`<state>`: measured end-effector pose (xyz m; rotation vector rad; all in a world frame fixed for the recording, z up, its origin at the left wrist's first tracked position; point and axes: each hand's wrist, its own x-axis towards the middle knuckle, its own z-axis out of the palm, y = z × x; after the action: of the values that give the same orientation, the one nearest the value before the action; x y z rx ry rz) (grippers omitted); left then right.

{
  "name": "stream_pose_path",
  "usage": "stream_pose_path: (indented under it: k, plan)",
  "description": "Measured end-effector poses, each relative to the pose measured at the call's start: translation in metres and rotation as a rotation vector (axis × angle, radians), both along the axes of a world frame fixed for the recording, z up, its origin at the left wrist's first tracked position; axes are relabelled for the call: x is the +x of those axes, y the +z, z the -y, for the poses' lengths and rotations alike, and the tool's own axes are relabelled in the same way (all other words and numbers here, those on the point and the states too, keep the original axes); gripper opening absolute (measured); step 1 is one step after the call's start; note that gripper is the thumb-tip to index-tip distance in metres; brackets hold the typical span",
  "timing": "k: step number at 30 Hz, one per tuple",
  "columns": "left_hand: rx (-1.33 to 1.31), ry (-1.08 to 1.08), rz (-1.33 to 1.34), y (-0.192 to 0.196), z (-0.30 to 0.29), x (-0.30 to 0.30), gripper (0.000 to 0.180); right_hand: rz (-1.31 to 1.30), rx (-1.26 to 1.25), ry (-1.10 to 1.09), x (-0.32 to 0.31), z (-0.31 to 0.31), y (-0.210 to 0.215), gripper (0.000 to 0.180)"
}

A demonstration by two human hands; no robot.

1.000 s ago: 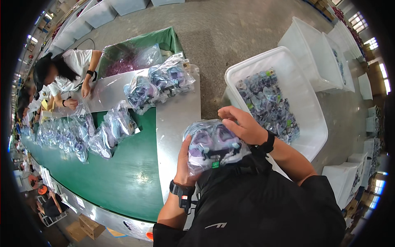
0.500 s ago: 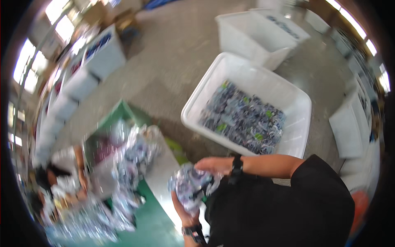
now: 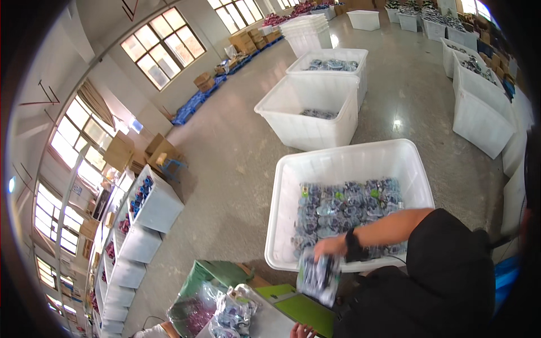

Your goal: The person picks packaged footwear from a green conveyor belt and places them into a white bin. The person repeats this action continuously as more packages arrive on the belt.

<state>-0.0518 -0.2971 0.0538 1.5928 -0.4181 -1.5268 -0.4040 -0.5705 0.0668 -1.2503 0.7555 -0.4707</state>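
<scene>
While the right hand grips a clear bag of small dark parts by its top, fingers closed around the gathered plastic, the bag hangs just over the near rim of the big white tub, half outside it; the wrist wears a dark band, the forearm reaches across the tub's near corner. Inside the tub lies a heap of like bags, grey-blue with green flecks, piled toward the near side. Left hand shows only as fingertips at the bottom edge, resting on the green table; fingers look spread and hold nothing, though most of the hand is cut off. More clear bags sit on a grey sheet at the table's left end.

To do this well, I'd say: keep the grip high on the bag's neck so the parts sink to the bottom and nothing spills; clear the rim fully before letting go, since a bag caught on the edge could slide to the floor; aim for the thin far side of the heap rather than the crowded near side; let it down low, not from a height, as thin plastic may split.

Farther off stand other white tubs, some holding similar stock.
</scene>
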Motion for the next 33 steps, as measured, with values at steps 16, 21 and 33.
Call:
stream_pose_path:
  k: [16, 21, 33]
  plan:
    - [0.141, -0.323, 0.720, -0.045, -0.047, -0.019, 0.051, 0.448, 0.145, -0.728, -0.231, 0.137, 0.086, 0.035]
    - [0.022, -0.113, 0.743, -0.023, -0.068, -0.011, 0.052, 0.182, 0.582, -0.610, -0.169, 0.058, -0.093, 0.023]
    - [0.218, 0.258, 0.959, -0.077, -0.148, 0.107, 0.054, -0.653, 0.559, -0.353, -0.141, -0.090, -0.159, 0.025]
